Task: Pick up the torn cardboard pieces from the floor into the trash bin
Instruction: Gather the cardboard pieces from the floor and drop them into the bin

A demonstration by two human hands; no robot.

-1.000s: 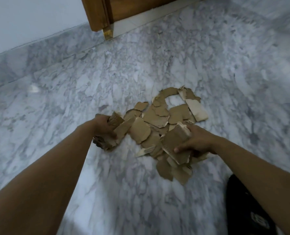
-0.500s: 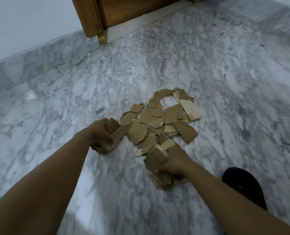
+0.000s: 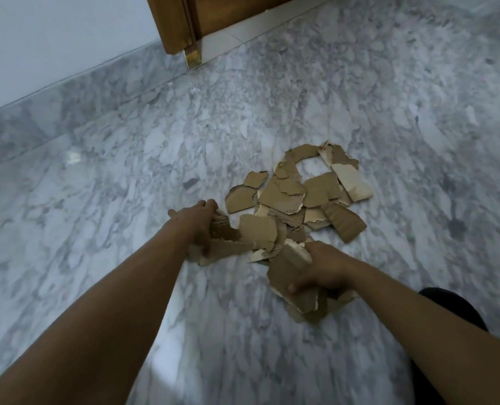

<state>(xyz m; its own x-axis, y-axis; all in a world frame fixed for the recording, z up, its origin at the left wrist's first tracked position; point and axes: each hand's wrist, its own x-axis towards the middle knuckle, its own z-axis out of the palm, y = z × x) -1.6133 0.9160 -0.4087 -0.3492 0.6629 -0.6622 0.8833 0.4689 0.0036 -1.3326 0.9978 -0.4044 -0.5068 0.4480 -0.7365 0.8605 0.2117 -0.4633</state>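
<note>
On the floor, left hand and right hand, fingers curled, grip cardboard pieces.

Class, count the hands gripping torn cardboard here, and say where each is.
2. The left hand grips torn brown cardboard pieces at the loose pile's left edge; the right hand grips a stack of brown cardboard pieces at its near edge. No other hand shows.

Grey marble floor, wooden door frame
</note>
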